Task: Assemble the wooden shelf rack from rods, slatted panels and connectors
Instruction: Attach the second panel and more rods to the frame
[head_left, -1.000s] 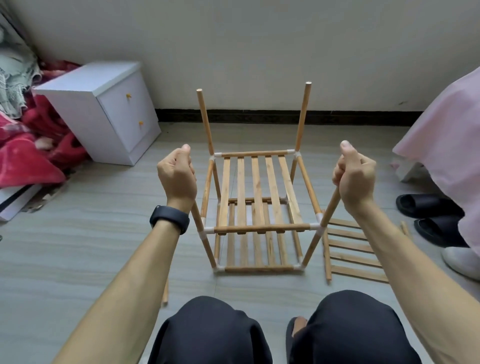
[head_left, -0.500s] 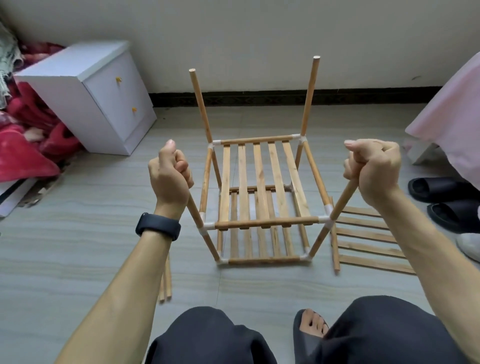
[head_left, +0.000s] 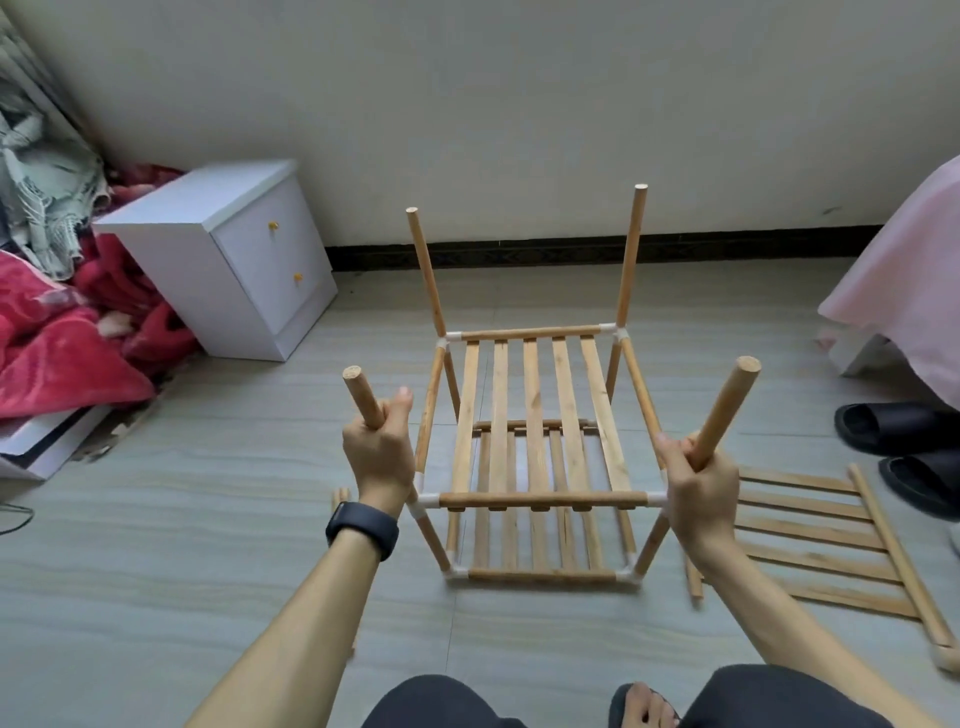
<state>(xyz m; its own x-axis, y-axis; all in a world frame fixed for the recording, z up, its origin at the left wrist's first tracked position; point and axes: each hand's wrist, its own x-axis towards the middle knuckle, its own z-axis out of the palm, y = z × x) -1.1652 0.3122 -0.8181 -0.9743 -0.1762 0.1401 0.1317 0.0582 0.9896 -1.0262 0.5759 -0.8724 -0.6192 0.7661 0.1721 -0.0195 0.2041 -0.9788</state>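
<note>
The half-built rack (head_left: 535, 415) stands on the floor (head_left: 156, 545), its two slatted shelves joined by white connectors (head_left: 428, 500), with four rods rising from its corners. The left hand (head_left: 378, 452) is curled round the rack's near-left rod (head_left: 363, 395) just below its tip, and the right hand (head_left: 698, 488) is wrapped likewise round the near-right rod (head_left: 724, 410). A loose slatted panel (head_left: 815, 545) lies flat just right of the rack, thin loose rods (head_left: 340, 496) lie just left of it, a white cabinet (head_left: 234, 260) stands well off to its left, and black slippers (head_left: 893, 431) sit to its right.
</note>
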